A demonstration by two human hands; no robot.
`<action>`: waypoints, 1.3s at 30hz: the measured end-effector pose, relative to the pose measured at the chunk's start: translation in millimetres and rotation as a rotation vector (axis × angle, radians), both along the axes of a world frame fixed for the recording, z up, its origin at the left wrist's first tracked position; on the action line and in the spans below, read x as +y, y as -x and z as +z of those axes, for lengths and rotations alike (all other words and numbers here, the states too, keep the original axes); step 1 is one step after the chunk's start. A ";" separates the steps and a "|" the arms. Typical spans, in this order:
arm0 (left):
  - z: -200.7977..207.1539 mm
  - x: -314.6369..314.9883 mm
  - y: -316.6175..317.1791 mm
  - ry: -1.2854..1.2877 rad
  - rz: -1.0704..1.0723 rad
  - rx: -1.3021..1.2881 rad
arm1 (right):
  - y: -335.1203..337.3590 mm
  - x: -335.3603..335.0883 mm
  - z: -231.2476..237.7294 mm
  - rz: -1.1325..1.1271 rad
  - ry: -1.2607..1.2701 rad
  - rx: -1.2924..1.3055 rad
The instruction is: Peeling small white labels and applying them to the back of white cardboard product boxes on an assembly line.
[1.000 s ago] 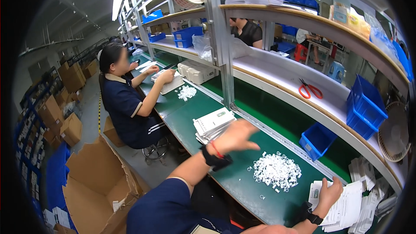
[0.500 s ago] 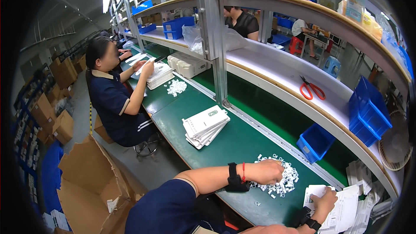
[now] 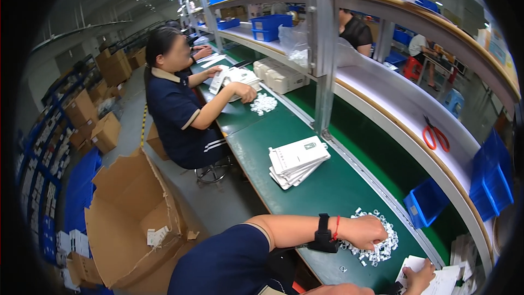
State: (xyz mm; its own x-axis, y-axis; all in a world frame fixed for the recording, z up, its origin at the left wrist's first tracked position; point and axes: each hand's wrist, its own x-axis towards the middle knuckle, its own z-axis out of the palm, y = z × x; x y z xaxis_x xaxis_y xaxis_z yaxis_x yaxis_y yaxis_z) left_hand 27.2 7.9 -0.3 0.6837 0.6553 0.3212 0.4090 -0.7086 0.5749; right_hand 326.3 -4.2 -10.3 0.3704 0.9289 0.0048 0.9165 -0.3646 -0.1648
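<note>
My left hand (image 3: 367, 232) reaches into a heap of small white plastic pieces (image 3: 386, 248) on the green table. Its fingers are curled together; whatever lies between them is hidden. Some pieces in the heap look ring-shaped, and one loose piece (image 3: 343, 268) lies apart, nearer to me. At the lower right my right hand (image 3: 419, 277) grips a flat white card (image 3: 410, 264), thumb and fingers at its edge. More flat white printed pieces (image 3: 448, 278) lie beside and under that hand. Farther left on the table stands a stack of flat white packages (image 3: 299, 155).
A large open carton (image 3: 123, 207) stands on the floor at my left. Behind it a co-worker (image 3: 177, 109) sits handling white packages beside another white heap (image 3: 264, 104). A shelf along the far side carries red-handled pliers (image 3: 435, 135) and blue bins (image 3: 491, 177); another blue bin (image 3: 426, 202) sits below.
The view has swung so that things sit farther right. My left hand remains at the heap, my right on the white cards. The co-worker's one hand has lowered toward their small heap.
</note>
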 end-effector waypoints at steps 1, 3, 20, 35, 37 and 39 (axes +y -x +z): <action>-2.7 1.3 0.1 -0.011 0.020 -0.037 | -2.3 -5.8 8.5 0.130 -0.006 -0.024; -1.0 -1.9 0.7 -0.012 0.051 -0.040 | -1.1 -12.2 16.0 0.277 -0.012 -0.037; -2.3 0.5 0.3 -0.005 0.049 -0.118 | -12.3 1.4 -1.2 0.190 -0.124 0.006; -1.9 -2.1 -1.7 -0.104 0.115 -0.225 | 10.9 -8.9 21.3 0.198 0.055 -0.014; -0.5 -3.6 -0.7 -0.089 0.098 -0.239 | 15.8 -11.4 26.8 0.197 0.093 -0.020; -1.3 -4.5 -0.2 -0.081 0.098 -0.249 | 14.0 -10.9 24.5 0.194 0.078 -0.005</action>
